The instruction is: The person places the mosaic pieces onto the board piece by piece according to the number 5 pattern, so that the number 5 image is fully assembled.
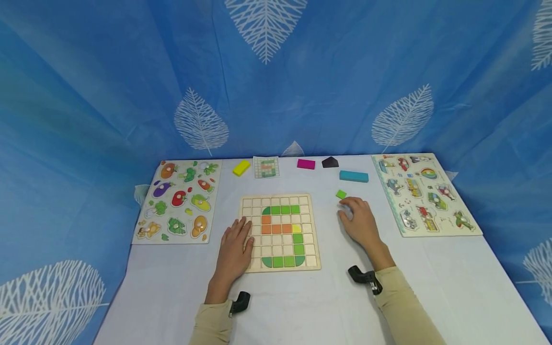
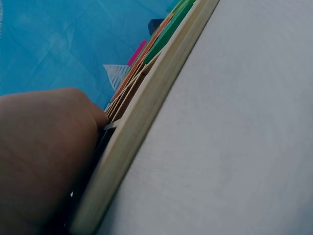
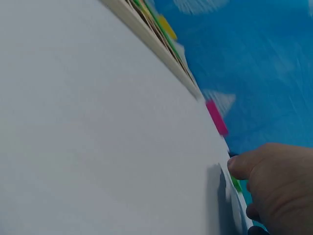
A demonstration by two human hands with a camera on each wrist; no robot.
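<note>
A wooden grid board (image 1: pixel 313 230) lies mid-table, partly filled with green, orange and one yellow tile. My left hand (image 1: pixel 239 235) rests flat on its left edge, fingers straight; in the left wrist view the left hand (image 2: pixel 44 156) lies against the board's rim (image 2: pixel 146 112). My right hand (image 1: pixel 350 212) is on the table right of the board, its fingers curled over a small pale tile (image 1: pixel 347 212). A small green tile (image 1: pixel 341 194) lies just beyond the fingertips. In the right wrist view the right hand (image 3: pixel 279 186) holds that pale tile (image 3: pixel 235 208) low over the table.
Along the back lie a yellow block (image 1: pixel 241 167), a pattern card (image 1: pixel 266 167), a magenta block (image 1: pixel 305 164), a dark block (image 1: pixel 329 162) and a teal block (image 1: pixel 353 176). A vegetable puzzle (image 1: pixel 178 201) sits left, a vehicle puzzle (image 1: pixel 424 191) right. Blue cloth surrounds the table.
</note>
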